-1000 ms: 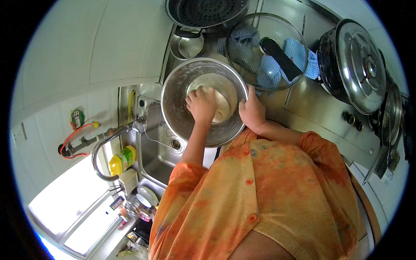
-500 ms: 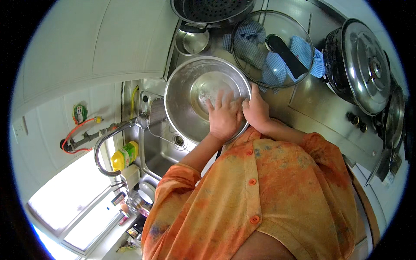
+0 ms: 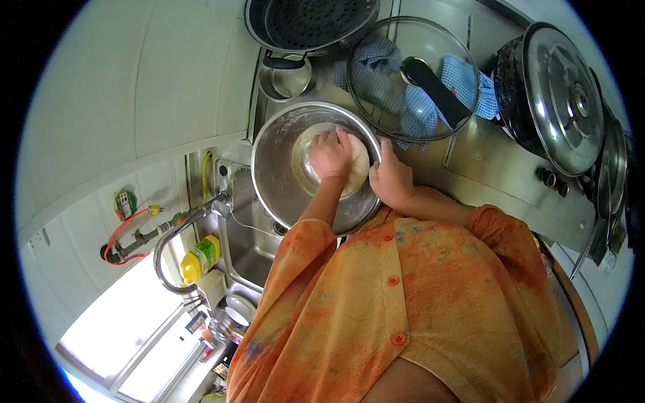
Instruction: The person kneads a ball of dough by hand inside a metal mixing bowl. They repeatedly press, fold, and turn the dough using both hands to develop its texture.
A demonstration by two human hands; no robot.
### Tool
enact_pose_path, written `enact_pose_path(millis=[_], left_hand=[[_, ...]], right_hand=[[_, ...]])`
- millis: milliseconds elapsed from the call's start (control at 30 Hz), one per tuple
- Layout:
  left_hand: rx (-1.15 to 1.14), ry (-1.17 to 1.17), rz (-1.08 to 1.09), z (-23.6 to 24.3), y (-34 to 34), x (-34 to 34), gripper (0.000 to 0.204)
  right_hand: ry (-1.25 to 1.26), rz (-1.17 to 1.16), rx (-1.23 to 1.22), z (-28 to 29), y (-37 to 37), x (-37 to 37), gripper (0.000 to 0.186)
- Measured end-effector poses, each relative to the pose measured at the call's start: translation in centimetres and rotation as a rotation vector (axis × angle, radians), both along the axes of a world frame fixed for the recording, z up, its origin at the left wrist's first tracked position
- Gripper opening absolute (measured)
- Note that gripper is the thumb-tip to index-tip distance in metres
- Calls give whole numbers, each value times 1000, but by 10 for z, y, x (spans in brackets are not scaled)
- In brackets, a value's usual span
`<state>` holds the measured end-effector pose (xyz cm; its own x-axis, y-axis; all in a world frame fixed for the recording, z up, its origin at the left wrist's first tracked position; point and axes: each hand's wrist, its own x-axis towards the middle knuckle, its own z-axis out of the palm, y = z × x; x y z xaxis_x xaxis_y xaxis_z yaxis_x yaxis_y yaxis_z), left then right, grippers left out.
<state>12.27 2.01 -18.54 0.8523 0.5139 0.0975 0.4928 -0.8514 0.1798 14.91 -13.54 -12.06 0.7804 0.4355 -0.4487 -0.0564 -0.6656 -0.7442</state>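
Observation:
A wide steel mixing bowl (image 3: pixel 274 191) stands tilted against the front of my shirt, beside the sink. Inside it lies a pale lump of dough (image 3: pixel 361 164), smooth where it shows. My left hand (image 3: pixel 330 154) presses down on the dough with its fingers curled in; their tips are hidden. At the bowl's right rim, my right hand (image 3: pixel 392 176) grips the edge, the fingers bent round it. Traces of white flour or dough cling to the inner wall.
A steel sink (image 3: pixel 252 258) with a curved tap (image 3: pixel 161 252) lies left. Beyond the bowl are a small steel pot (image 3: pixel 269 84), a black steamer pan (image 3: pixel 316 23) and a glass lid (image 3: pixel 376 101) over blue checked cloths (image 3: pixel 460 70). A large lidded pot (image 3: pixel 571 101) stands right.
My left hand has moved from spread, blurred fingers to a curled shape pressed on the dough. More of the dough shows now. The right hand stays at the rim.

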Motion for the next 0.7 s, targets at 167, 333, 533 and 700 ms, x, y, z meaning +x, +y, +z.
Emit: enact_pose_path(millis=[167, 333, 533, 700], left_hand=[[-102, 78, 143, -4, 14, 11, 52], [-510, 176, 102, 27, 21, -15, 53], [-34, 154, -25, 80, -43, -61, 31], [28, 55, -220, 60, -37, -75, 24]], right_hand=[[-101, -58, 72, -7, 8, -3, 55], [-148, -59, 79, -11, 10, -5, 50], [-153, -44, 108, -9, 5, -5, 48], [-60, -18, 61, -5, 4, -4, 53]])
